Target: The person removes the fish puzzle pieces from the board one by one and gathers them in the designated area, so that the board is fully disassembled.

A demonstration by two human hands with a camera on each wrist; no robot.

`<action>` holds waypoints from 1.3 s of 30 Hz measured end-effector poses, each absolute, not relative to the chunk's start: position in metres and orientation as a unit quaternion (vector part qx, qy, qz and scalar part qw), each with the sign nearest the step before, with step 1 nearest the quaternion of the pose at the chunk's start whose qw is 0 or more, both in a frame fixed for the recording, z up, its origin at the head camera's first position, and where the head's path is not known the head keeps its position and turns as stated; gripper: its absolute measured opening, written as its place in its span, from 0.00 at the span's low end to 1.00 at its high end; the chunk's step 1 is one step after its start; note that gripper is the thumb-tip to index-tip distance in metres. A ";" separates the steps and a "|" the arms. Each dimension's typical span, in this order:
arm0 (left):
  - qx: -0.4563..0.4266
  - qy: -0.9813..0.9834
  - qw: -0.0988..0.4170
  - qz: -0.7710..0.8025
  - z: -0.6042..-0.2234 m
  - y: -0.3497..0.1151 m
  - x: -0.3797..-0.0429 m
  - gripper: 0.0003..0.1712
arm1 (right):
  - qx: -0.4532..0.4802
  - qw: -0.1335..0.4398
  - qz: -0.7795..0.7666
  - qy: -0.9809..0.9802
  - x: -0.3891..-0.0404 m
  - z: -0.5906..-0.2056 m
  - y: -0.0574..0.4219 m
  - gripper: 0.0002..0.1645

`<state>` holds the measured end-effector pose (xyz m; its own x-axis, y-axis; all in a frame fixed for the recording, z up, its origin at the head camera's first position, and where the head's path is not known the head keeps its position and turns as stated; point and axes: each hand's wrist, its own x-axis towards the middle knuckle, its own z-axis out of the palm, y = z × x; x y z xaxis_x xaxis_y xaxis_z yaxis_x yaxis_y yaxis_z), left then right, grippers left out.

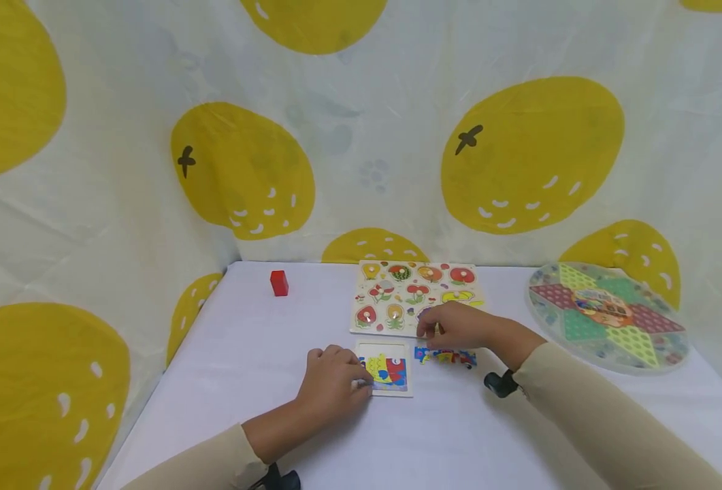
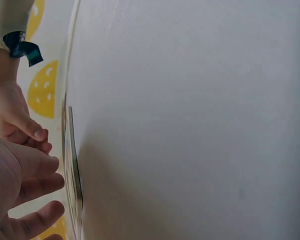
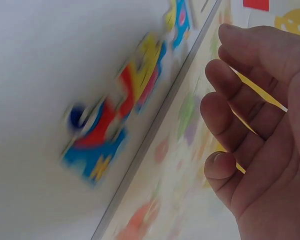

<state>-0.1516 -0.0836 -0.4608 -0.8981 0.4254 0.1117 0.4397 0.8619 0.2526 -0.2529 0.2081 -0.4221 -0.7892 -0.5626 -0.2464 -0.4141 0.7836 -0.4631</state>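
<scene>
My left hand (image 1: pixel 334 381) is at the left edge of a small jigsaw tray (image 1: pixel 391 394), its fingers relaxed and spread in the left wrist view. Colourful jigsaw pieces (image 1: pixel 395 373) fill the tray's lower part; its upper part shows bare backing. Loose jigsaw pieces (image 1: pixel 446 357) in blue, red and yellow lie to the right of the tray, blurred in the right wrist view. Over them and the front edge of a fruit peg board (image 1: pixel 358 289) hovers my right hand (image 1: pixel 455 325). Its fingers bend loosely, with nothing between them in the right wrist view.
A red block (image 1: pixel 280 283) stands at the back left of the white table (image 1: pixel 232 354). At the right lies a round board with a coloured star pattern (image 1: pixel 636 340), reaching close to the table's right edge. A fruit-print curtain (image 1: pixel 385 136) hangs behind.
</scene>
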 end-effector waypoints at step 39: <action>-0.253 -0.957 -0.036 -0.140 -0.464 -0.108 -0.143 0.15 | -0.334 0.205 -0.188 0.900 -0.240 -0.445 0.105 0.19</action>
<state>-0.1433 -0.1076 -0.4643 -0.8690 0.4949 0.0022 0.4748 0.8324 0.2857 -0.2396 0.1055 -0.4448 -0.6924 -0.6792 -0.2434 -0.5247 0.7056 -0.4763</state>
